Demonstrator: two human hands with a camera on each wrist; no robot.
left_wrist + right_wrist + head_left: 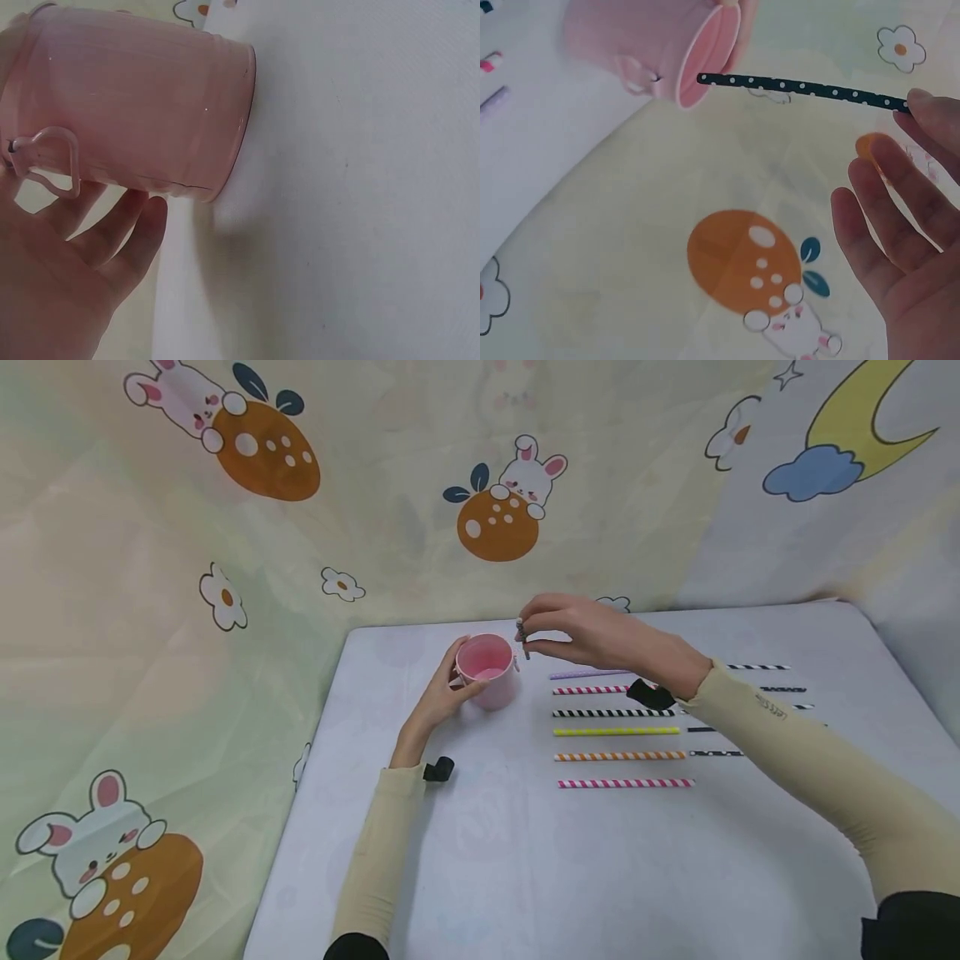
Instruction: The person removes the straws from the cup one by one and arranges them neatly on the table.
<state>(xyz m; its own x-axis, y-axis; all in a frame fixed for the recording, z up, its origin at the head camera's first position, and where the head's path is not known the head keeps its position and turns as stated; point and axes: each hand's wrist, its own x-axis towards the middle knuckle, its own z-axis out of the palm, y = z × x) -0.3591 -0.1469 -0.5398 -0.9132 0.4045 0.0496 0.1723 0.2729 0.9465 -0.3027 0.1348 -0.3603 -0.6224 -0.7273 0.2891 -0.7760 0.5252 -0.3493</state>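
A small pink metal bucket (498, 693) with side handles stands at the back of the white table. My left hand (442, 697) holds it from the left, thumb on the near side and fingers around the far side. Close up, the bucket's wall (142, 97) fills the top of the left wrist view. My right hand (581, 631) is raised just right of the rim. Between thumb and index finger it pinches one end of a black paper straw with white dots (802, 88). The straw's free end is near the bucket's opening; the other fingers are spread.
Right of the bucket lie rows of patterned straws: pink-striped (626, 784), orange-striped (618, 757), yellow (615, 732), black-striped (615, 713), red-striped (588, 691) and purple (588, 674). Farther right, dark straws (716, 753) are partly hidden by my right arm. A printed cloth (397, 527) hangs behind the table.
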